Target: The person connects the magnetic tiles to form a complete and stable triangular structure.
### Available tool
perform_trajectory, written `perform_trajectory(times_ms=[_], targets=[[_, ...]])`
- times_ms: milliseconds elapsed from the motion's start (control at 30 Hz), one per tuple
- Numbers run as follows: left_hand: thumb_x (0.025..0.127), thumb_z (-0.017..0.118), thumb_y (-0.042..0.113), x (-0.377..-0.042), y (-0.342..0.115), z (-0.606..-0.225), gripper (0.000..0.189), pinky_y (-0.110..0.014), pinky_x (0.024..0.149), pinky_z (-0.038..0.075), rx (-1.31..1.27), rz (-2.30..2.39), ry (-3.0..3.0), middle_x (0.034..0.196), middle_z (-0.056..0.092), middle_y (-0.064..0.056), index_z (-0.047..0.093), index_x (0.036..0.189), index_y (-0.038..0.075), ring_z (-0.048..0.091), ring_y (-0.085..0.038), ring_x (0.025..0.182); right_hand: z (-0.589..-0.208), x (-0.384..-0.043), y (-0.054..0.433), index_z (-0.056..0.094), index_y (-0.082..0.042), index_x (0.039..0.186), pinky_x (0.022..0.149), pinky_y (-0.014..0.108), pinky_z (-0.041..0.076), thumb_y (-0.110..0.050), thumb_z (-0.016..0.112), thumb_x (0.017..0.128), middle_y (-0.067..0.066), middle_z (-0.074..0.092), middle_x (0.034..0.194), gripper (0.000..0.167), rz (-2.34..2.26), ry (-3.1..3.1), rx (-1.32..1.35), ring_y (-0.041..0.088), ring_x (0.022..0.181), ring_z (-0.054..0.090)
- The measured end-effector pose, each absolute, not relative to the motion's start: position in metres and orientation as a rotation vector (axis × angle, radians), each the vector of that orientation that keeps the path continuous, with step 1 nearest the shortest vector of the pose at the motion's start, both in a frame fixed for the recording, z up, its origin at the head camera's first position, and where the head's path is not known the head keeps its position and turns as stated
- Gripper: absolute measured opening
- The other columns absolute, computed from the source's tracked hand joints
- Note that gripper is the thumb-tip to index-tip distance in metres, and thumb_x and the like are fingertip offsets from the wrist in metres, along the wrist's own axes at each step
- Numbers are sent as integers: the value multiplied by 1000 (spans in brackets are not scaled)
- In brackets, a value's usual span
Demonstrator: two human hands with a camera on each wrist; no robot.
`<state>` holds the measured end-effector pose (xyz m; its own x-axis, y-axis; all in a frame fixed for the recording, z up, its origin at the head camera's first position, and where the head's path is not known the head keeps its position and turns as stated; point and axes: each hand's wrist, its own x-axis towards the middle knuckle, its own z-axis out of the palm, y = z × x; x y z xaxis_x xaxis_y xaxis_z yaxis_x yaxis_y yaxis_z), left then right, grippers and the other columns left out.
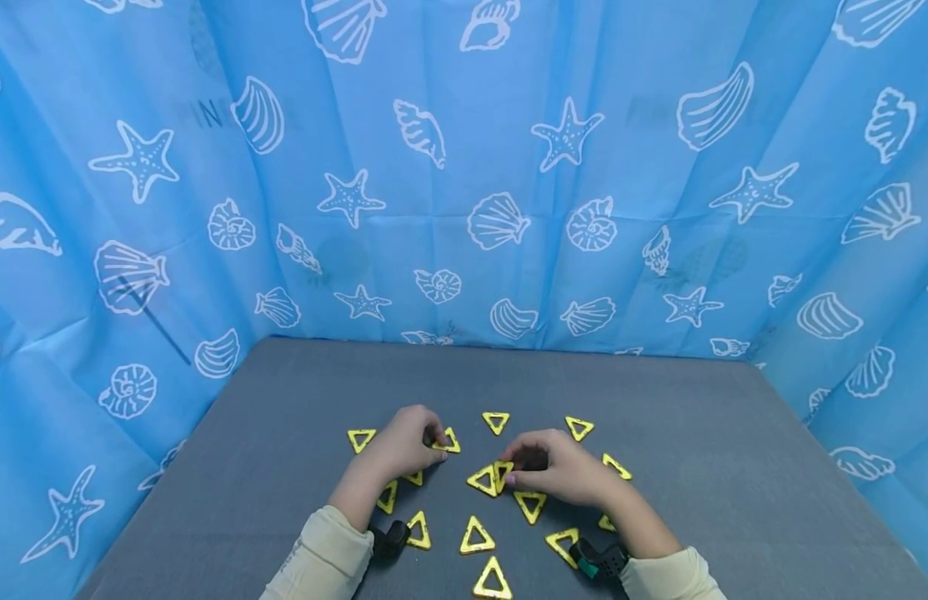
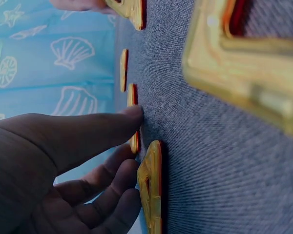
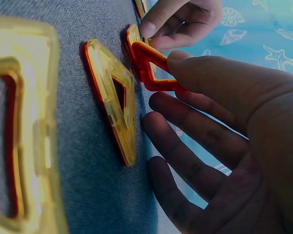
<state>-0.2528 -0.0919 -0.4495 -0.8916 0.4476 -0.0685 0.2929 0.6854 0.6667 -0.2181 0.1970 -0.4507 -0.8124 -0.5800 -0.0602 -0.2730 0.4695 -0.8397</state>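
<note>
Yellow triangular magnetic tiles with open centres and red undersides lie scattered on the grey table. My left hand (image 1: 405, 440) pinches one triangle tile (image 1: 452, 441), flat on the table, between thumb and fingers; in the left wrist view the thumb partly hides this tile (image 2: 132, 92). With thumb and index finger, my right hand (image 1: 557, 468) holds another triangle tile (image 3: 156, 87), tilted up with its red side showing in the right wrist view. The held tile's edge is against a flat-lying triangle tile (image 1: 482, 480). The right hand's other fingers are spread loosely.
More triangle tiles surround the hands: one tile (image 1: 530, 505) beside the right hand, one (image 1: 497, 422) farther back, one (image 1: 476, 537) in front. The grey table (image 1: 659, 400) ends at a blue shell-patterned curtain (image 1: 464, 167). Black wrist cameras (image 1: 391, 540) sit on both wrists.
</note>
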Motion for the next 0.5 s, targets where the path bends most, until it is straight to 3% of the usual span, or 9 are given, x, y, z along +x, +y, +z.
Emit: perform_trajectory(times_ms=[133,333,500], targets=[[91,83,6,-253,-91,-448,13,-35,70,52,594,1025,2658,90,67,-2,74,100,8,60,-14,79,-449,-218,197,76,-8,116,80,30,58,-20,76,100,7,78,108,20,-1265,2393,-721,18,96,72],[91,82,4,-252,-91,-447,41,-36,72,52,543,1067,2619,95,66,-5,68,130,-1,61,-15,80,-450,-219,197,76,-7,115,80,31,58,-20,76,100,7,78,107,20,-1250,2403,-727,18,95,72],[95,78,3,-251,-90,-448,41,-39,75,52,574,1006,2614,102,67,-6,68,134,-3,61,-17,86,-453,-219,198,76,-9,116,80,29,58,-21,76,100,3,78,106,20,-1229,2416,-722,15,94,73]])
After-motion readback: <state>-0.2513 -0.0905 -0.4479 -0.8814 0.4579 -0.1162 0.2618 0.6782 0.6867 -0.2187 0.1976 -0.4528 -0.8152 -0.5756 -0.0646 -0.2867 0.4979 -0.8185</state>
